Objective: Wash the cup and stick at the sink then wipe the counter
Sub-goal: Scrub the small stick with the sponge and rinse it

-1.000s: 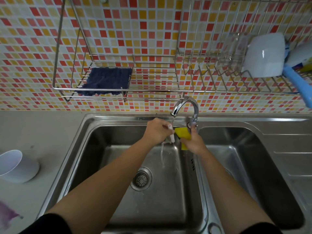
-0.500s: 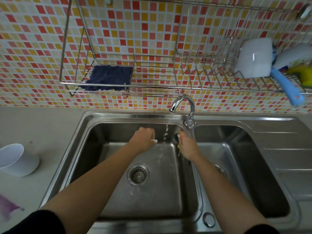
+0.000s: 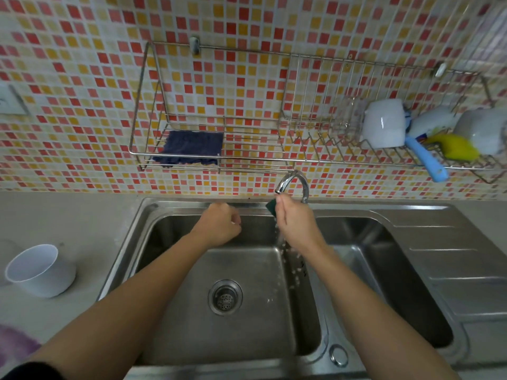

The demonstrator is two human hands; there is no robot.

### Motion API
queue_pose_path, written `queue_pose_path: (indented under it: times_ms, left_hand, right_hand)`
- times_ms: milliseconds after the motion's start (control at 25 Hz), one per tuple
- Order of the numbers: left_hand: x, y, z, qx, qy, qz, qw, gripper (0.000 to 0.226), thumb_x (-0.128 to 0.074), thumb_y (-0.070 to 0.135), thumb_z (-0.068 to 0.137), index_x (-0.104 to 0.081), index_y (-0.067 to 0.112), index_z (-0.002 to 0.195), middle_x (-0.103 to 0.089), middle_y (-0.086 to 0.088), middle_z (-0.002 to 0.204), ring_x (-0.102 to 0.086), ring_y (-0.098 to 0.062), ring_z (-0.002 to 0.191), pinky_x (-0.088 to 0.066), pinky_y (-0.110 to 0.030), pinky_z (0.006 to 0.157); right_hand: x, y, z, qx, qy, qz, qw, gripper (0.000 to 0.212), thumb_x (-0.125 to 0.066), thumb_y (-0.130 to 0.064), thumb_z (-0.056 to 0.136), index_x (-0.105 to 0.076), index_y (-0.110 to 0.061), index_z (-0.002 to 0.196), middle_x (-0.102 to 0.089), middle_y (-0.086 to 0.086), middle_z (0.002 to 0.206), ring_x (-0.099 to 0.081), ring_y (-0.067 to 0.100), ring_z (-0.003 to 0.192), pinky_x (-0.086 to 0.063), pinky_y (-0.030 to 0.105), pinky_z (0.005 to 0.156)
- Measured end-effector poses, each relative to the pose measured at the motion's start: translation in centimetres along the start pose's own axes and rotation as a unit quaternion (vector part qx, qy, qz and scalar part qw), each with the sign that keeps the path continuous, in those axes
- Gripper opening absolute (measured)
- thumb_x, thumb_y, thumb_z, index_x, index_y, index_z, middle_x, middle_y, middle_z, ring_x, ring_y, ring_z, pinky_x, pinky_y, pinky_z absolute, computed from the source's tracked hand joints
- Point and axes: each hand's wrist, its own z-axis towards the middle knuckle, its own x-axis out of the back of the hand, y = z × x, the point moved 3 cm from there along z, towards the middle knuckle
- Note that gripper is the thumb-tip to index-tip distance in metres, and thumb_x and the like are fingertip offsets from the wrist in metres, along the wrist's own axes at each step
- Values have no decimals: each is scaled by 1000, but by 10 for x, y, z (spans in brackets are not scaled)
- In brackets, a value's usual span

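Observation:
My right hand (image 3: 295,220) is shut on a sponge (image 3: 271,207) whose dark green side shows, right under the faucet spout (image 3: 292,182); water drips from it into the left basin (image 3: 247,270). My left hand (image 3: 219,226) is a closed fist over the back of that basin, apart from the right hand. Only a tiny white tip of the stick (image 3: 233,222) shows at its fingers. The white cup (image 3: 41,270) lies tilted on the counter (image 3: 68,215) to the left of the sink.
A wire rack (image 3: 219,160) on the tiled wall holds a dark blue cloth (image 3: 192,148). On the dish rack (image 3: 384,157) to the right sit white cups, a blue-handled brush and a yellow item. A purple stain (image 3: 16,344) marks the counter at lower left. The right basin (image 3: 384,270) lies beside my right arm.
My right hand has risen with the sponge to the faucet spout. My left hand has moved left, away from the stream. The view has tilted up and pulled back.

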Motion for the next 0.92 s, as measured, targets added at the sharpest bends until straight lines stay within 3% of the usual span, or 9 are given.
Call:
queue_pose_path:
  times_ms: [120,200,320,400,480,640,720,800,920]
  left_hand:
    - [24,5,-13,-20,30,-39,999,14,-66,9,80,-61,21,74,-60,6,79,-58,-9,78,-37,-11,57]
    - [38,8,-22,-21,48,-84,995,15,-68,9,79,-63,21,71,-60,10,75,-58,-5,74,-36,-9,56]
    - [52,9,-34,-13,70,-151,986,9,-70,11,78,-69,19,80,-62,16,77,-59,0,76,-39,-9,59]
    - [57,5,-41,-18,79,-177,981,9,-70,12,79,-70,20,83,-63,17,78,-60,0,80,-41,-9,62]
    - [62,1,-49,-5,91,-177,980,8,-68,14,82,-70,18,88,-61,19,78,-58,2,79,-40,-8,61]
    - [67,-13,-61,-7,113,-143,983,7,-66,15,83,-69,9,81,-68,1,78,-63,-5,74,-42,-9,59]
    - [69,-21,-64,-5,118,-130,984,13,-65,16,84,-66,16,71,-66,4,72,-60,0,68,-41,-9,59]
    - [65,-25,-64,-9,127,-101,987,24,-65,18,85,-56,28,65,-59,12,66,-55,3,62,-43,-11,60]
    - [50,-33,-62,-12,130,-66,989,11,-66,22,85,-60,23,94,-63,9,80,-60,-2,74,-46,-12,68]
  right_hand:
    - [56,-42,23,55,70,56,994,30,-25,-29,101,-45,-14,117,-56,-1,98,-56,12,83,-52,31,73]
    - [80,-57,55,36,64,148,986,38,-27,-31,101,-30,-20,137,-39,-4,126,-42,6,107,-39,19,88]
    - [76,-65,122,-79,-8,244,966,47,-23,-38,98,-18,-36,144,-22,2,148,-37,23,124,-35,40,103]
    - [53,-63,154,-116,-82,203,969,49,-20,-34,98,-10,-35,146,-6,10,157,-18,33,140,-20,49,113]
    - [25,-58,169,-128,-173,125,968,55,-26,-26,99,-3,-27,149,3,10,158,-2,33,144,-10,47,115]
    - [-3,-54,172,-133,-284,6,949,56,-32,-25,100,-6,-14,148,-9,12,157,-15,32,142,-18,39,114]
    - [-3,-55,171,-137,-303,-63,941,59,-32,-35,99,-5,-16,149,-8,13,157,-13,33,143,-17,41,114]
    - [6,-62,164,-131,-240,-129,953,61,-37,-42,97,-13,-20,148,-12,15,156,-14,37,141,-21,45,112]
    - [27,-86,133,-24,52,-67,996,40,-46,-29,93,-49,-13,129,-52,10,130,-51,28,114,-46,34,84]
